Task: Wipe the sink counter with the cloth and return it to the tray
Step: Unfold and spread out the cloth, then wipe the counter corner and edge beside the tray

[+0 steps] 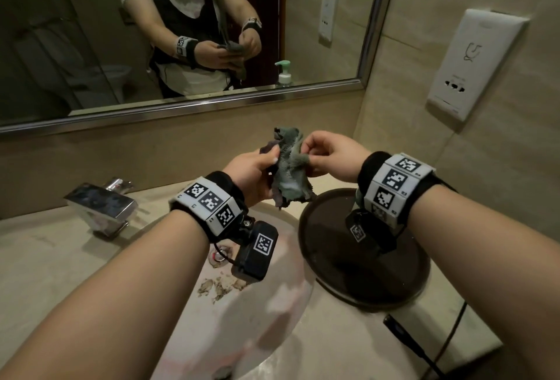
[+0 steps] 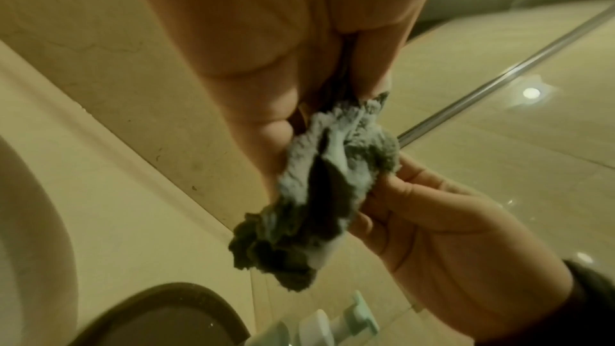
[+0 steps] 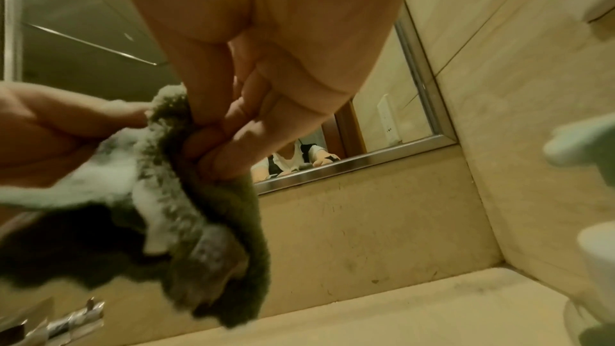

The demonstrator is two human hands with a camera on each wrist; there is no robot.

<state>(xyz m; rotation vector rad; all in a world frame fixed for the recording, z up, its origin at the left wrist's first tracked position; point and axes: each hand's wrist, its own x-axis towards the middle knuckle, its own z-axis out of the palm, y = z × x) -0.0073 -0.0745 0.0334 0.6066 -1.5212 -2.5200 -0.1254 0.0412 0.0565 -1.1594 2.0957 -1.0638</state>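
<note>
**Cloth, grey-green, held in the air by both hands**

Cloth (image 1: 288,167): crumpled terry rag, grey-green with paler patches, bunched and hanging in loose folds. Held in the air between the two hands, above the far rim of the sink and the near-left edge of the tray; touching neither.

Left hand (image 1: 253,175): grip closed on the cloth's left side, thumb on top, fingers curled beneath. Wrist band with black-and-white square markers; a small black camera block hangs under the wrist.

Right hand (image 1: 331,154): grip a pinch, fingertips and thumb nipping the cloth's upper right edge; the wrist view shows the remaining fingers curled in against the fabric. Same marked band on the wrist.

Tray (image 1: 321,228): round, dark brown, raised rim, on the bench to the right of the sink, partly hidden by the right wrist.

Sink (image 1: 272,304): pale oval basin set in the beige stone bench (image 1: 45,252); brownish debris lies near the drain.

Tap (image 1: 100,201): chrome, square-bodied, at the left of the basin.

Mirror (image 1: 212,104): metal-framed, on the back wall; reflects the person and a pump bottle.

Wall socket panel (image 1: 475,64): white, on the right wall.
</note>
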